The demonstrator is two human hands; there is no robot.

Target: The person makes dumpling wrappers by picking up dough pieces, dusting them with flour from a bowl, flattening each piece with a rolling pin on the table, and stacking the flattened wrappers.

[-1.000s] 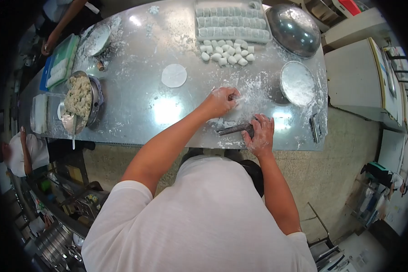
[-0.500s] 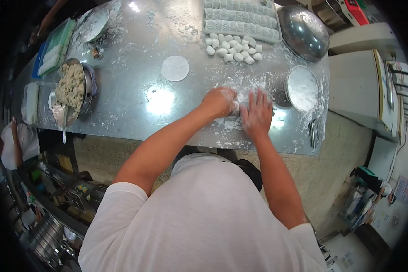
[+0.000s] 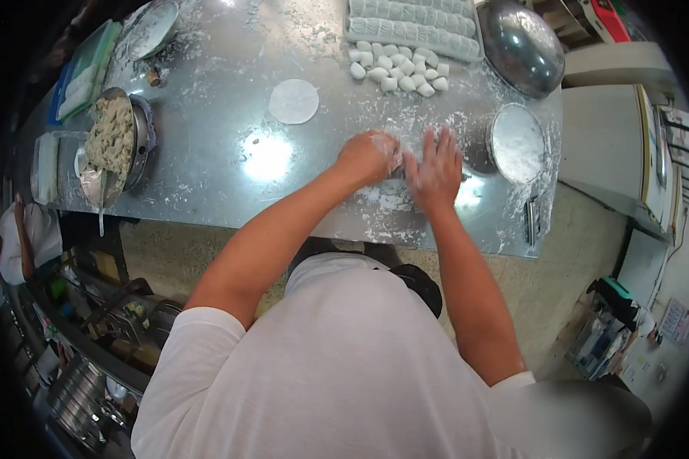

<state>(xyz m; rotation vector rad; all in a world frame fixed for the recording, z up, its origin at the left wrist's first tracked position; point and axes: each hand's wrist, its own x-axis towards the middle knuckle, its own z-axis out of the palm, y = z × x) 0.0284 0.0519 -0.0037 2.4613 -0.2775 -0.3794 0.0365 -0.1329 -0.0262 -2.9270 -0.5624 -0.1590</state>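
Observation:
My left hand (image 3: 369, 157) is closed at the floured middle of the metal table (image 3: 207, 145); what its fingers grip is hidden. Close to its right, my right hand (image 3: 435, 172) lies flat with fingers stretched forward, over the dark rolling pin, which is mostly covered. A flat round wrapper (image 3: 294, 102) rests beyond my left hand. Several small white dough pieces (image 3: 398, 67) are grouped ahead of both hands, in front of a tray of filled dumplings (image 3: 413, 29). To the right stands a round dish of flour (image 3: 517, 144).
A bowl of filling (image 3: 110, 138) with a spoon stands at the left, beside clear containers (image 3: 47, 168). An upturned metal bowl (image 3: 522, 47) sits at the back right. A metal tool (image 3: 532, 222) lies near the right edge. A person (image 3: 29, 241) is at far left.
My right hand has moved forward from gripping the rolling pin's end to lying flat over it. My left hand stays closed nearby. The camera view has shifted slightly.

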